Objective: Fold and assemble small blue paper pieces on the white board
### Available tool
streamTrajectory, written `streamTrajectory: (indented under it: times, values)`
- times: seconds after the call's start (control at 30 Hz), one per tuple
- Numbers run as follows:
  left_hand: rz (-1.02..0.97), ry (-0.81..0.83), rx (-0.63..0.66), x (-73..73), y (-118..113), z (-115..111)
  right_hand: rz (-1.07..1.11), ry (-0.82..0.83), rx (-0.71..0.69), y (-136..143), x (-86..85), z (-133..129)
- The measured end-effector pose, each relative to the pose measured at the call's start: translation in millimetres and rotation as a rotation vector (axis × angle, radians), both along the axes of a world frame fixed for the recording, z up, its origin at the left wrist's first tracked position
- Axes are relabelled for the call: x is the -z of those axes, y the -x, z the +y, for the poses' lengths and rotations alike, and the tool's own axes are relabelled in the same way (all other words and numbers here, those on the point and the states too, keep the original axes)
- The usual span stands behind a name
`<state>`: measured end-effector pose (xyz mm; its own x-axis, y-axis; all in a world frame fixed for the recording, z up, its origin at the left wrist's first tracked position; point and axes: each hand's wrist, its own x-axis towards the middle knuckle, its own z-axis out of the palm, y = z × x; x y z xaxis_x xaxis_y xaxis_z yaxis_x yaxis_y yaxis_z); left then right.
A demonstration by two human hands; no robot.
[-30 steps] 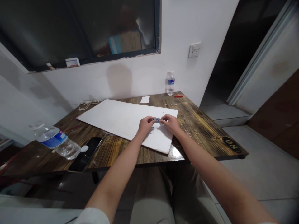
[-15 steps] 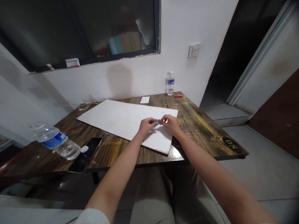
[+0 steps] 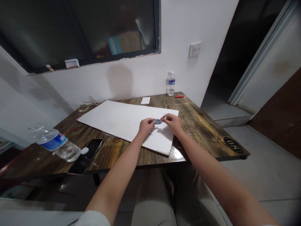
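Over the right end of the large flat white board [image 3: 113, 114], two hands share one small blue piece

Board lies on the dark, glossy wood-grain table [image 3: 199, 133]. Small blue-and-grey piece [image 3: 158, 121], material unclear from where I stand, sits between the fingertips above the board's right part. Left hand [image 3: 146, 126] pinches its left side, thumb and fingers closed on it. Right hand [image 3: 173, 123] has the opposite side in a fingertip grip. Can't tell whether either hand rests on the board.

Handling, my read: tiny part, little to grip, so fingertips only, light even pressure from both sides. One hand steady as the anchor, fine adjustments with the other. Low over the board is right: a slip lands on plain white, easy to spot. Too much squeeze could bend it or shoot it sideways. Resting the wrists would cut shake.

Around the board: small white paper [image 3: 145, 100] just behind it; clear plastic bottle with blue label [image 3: 171, 84] and thin red stick [image 3: 179, 96] beyond its far right corner; black phone [image 3: 92, 147] off its near left side, white round disc [image 3: 84, 151] on top. Elbows well away from that phone.
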<state>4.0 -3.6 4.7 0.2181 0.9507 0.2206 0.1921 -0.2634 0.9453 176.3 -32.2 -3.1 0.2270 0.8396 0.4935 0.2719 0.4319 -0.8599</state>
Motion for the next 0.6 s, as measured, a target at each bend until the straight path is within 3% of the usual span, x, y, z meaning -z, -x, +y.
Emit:
streamTrajectory:
  times: [0.13, 0.27, 0.6]
  values:
    - [-0.020, 0.009, -0.043, 0.6, 1.1, 1.1, 0.142, 0.077, -0.149, 2.7, 0.5, 1.7]
    - [-0.044, 0.010, -0.043, 3.2, 1.4, 2.2, 0.096, 0.052, -0.218, 4.4, -0.5, 0.4]
    - [-0.009, -0.082, -0.069, 2.6, 2.5, 4.3, -0.209, 0.059, -0.127, 4.5, 3.3, -1.8]
